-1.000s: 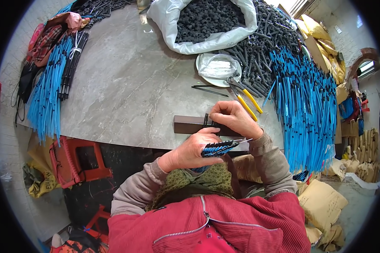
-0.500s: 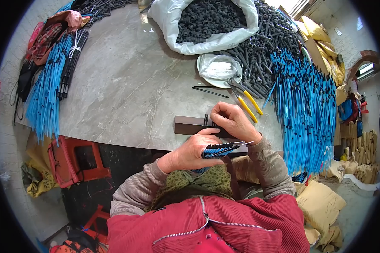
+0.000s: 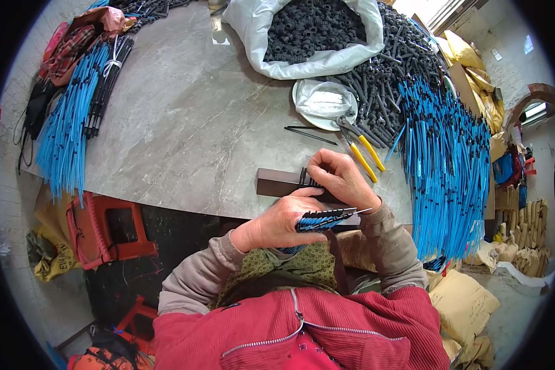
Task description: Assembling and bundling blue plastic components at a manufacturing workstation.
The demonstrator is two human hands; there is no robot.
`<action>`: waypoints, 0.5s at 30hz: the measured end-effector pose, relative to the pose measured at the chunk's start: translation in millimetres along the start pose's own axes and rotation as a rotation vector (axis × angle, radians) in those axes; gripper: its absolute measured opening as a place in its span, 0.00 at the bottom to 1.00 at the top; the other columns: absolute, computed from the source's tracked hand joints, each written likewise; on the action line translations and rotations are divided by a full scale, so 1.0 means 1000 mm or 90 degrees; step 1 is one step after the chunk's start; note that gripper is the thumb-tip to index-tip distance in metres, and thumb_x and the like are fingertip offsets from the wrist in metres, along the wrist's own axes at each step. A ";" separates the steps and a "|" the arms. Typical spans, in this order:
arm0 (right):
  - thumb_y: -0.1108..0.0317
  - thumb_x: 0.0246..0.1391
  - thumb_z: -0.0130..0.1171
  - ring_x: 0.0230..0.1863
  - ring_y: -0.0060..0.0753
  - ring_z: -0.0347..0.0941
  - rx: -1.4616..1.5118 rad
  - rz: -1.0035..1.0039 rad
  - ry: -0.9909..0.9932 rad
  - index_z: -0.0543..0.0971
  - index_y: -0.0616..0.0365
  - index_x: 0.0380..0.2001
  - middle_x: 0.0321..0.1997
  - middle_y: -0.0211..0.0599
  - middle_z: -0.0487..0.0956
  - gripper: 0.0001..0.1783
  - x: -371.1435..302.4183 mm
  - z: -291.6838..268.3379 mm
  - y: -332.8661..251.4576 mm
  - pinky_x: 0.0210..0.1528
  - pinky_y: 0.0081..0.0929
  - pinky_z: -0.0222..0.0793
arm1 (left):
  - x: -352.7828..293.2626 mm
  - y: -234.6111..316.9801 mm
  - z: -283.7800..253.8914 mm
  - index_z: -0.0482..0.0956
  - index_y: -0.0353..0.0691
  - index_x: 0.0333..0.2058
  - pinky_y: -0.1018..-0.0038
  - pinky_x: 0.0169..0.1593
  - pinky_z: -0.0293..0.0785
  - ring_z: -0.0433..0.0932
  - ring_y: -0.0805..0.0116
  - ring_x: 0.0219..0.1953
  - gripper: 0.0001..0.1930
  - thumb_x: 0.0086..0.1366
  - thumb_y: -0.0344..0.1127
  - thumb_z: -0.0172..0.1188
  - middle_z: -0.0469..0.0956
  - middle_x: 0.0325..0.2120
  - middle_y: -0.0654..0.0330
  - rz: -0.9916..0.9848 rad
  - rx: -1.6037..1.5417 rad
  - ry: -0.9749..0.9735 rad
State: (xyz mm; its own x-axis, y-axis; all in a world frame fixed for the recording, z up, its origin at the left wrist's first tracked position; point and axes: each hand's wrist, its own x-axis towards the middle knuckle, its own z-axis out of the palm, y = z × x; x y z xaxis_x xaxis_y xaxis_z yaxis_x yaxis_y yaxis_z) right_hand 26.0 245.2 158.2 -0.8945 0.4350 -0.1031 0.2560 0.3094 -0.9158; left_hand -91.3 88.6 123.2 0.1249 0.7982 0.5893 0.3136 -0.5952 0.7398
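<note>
My left hand (image 3: 279, 223) is closed around a bundle of thin blue rods with black ends (image 3: 324, 220), near the table's front edge. Its thumb reaches up to a dark brown rectangular block (image 3: 275, 182) lying on the table. Over that block, my right hand (image 3: 342, 180) is bent into a pinch, thumb against forefinger. Beside those fingertips several small black parts (image 3: 303, 177) stand at the block; whether one is in the pinch is hidden. A thin pale rod tip (image 3: 362, 211) sticks out of the bundle towards my right wrist.
Yellow-handled pliers (image 3: 365, 153) lie beyond my right hand, near a white plate (image 3: 298, 102) holding a plastic bag. A white sack (image 3: 256, 43) of black fittings and a heap of black parts (image 3: 376, 98) stand behind. Blue rods (image 3: 444, 179) hang over the right edge; another bundle (image 3: 74, 129) lies left.
The whole view has shifted slightly. Both hands keep nearly the same pose and place at the block, with the bundle still in the left hand.
</note>
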 end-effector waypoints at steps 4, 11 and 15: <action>0.71 0.64 0.57 0.32 0.10 0.64 0.029 -0.014 0.012 0.76 0.64 0.33 0.30 0.21 0.73 0.07 0.001 0.003 -0.004 0.33 0.15 0.64 | -0.001 -0.001 0.000 0.83 0.39 0.37 0.55 0.63 0.70 0.83 0.60 0.38 0.13 0.55 0.35 0.73 0.83 0.33 0.58 0.006 -0.002 0.001; 0.70 0.65 0.58 0.33 0.10 0.65 0.019 0.006 -0.024 0.77 0.64 0.35 0.30 0.20 0.74 0.07 0.001 0.000 -0.007 0.34 0.15 0.65 | -0.003 -0.004 -0.002 0.83 0.39 0.38 0.55 0.62 0.70 0.82 0.59 0.37 0.13 0.54 0.35 0.73 0.83 0.32 0.58 0.008 0.003 -0.011; 0.70 0.65 0.58 0.33 0.10 0.66 0.035 0.046 -0.029 0.78 0.64 0.35 0.30 0.20 0.75 0.08 0.002 -0.001 -0.010 0.34 0.14 0.66 | -0.003 -0.003 -0.001 0.83 0.39 0.38 0.55 0.62 0.70 0.82 0.59 0.37 0.14 0.54 0.34 0.73 0.82 0.31 0.57 0.010 0.006 -0.009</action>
State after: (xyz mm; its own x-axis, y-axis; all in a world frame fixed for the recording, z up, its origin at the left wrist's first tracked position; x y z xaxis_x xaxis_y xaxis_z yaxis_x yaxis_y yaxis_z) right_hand 22.0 243.8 167.1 -0.8904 0.4154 -0.1860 0.3011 0.2311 -0.9252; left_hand -93.5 88.1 119.7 0.1422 0.7905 0.5958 0.3209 -0.6062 0.7277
